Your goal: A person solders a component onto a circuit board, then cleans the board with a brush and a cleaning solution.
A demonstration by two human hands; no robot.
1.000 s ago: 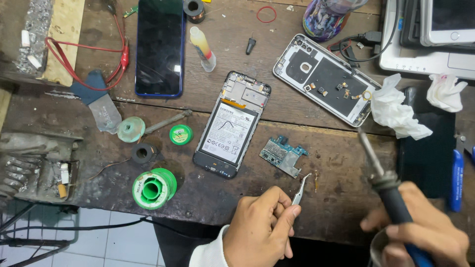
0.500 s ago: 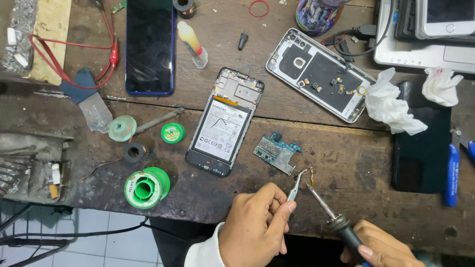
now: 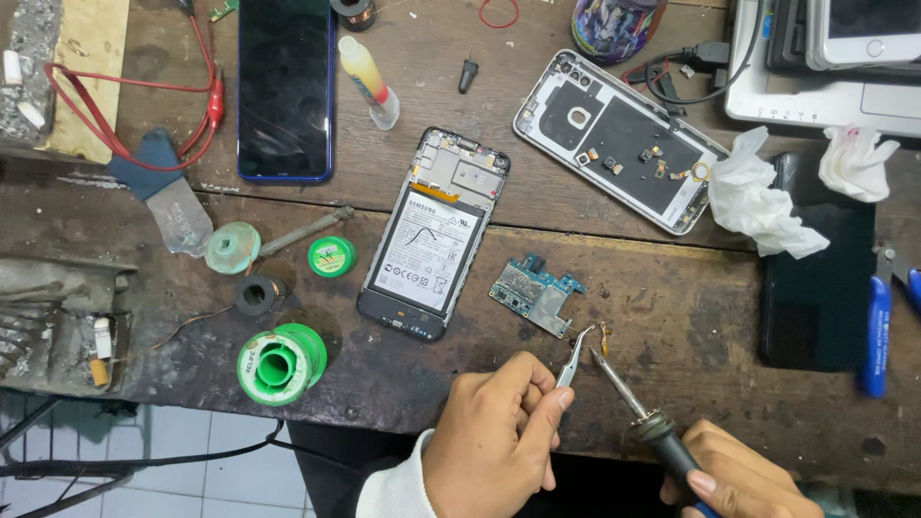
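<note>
The right hand [image 3: 743,480] is cut off by the lower edge, so the blue handle of the soldering iron [image 3: 638,408] is mostly hidden. The small gold-coloured part [image 3: 605,336] at the tips of the metal tweezers [image 3: 574,351] is too small to be identified. The white laptop [image 3: 815,82] is cropped at the top right.

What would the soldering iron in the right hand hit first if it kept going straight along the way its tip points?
The right hand aims the soldering iron up-left. Its tip is already at the small amber part pinched by the tweezers. Beyond that, probably the blue circuit board.
</note>
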